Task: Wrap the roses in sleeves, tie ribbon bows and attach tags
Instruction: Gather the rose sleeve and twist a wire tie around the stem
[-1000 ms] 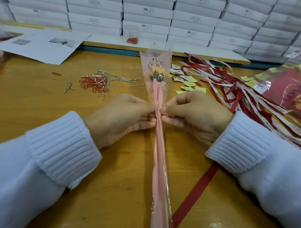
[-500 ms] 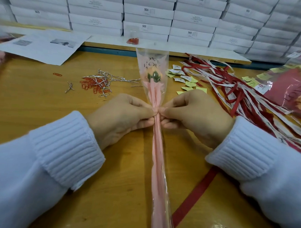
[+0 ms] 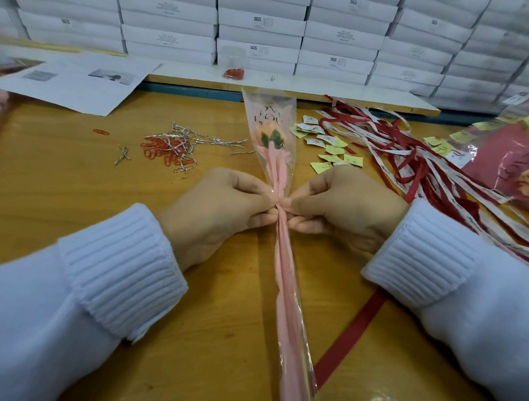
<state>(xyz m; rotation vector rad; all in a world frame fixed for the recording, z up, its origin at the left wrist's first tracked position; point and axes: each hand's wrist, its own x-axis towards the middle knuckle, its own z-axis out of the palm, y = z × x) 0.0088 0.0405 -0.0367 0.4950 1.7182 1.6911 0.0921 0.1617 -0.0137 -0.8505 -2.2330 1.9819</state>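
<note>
A peach rose (image 3: 270,134) with green leaves lies in a clear printed sleeve (image 3: 284,273) lined with pink paper, pointing away from me down the middle of the wooden table (image 3: 62,187). My left hand (image 3: 215,210) and my right hand (image 3: 344,212) pinch the sleeve from both sides at its narrow neck, fingertips almost meeting. Under the sleeve and my right wrist runs a red ribbon (image 3: 348,332) toward the near edge. Whether anything is wound round the neck is hidden by my fingers.
Silver twist ties (image 3: 196,139) and red paper clips (image 3: 157,150) lie at the left. Small green tags (image 3: 328,148) and a heap of red and white ribbons (image 3: 414,157) lie at the right, beside bagged wrapped roses (image 3: 510,167). Printed sheets (image 3: 78,80) and stacked white boxes (image 3: 263,29) stand behind.
The sleeve has twisted tighter at the neck under my fingertips and the rose head has turned slightly. Both hands stay at the same spot.
</note>
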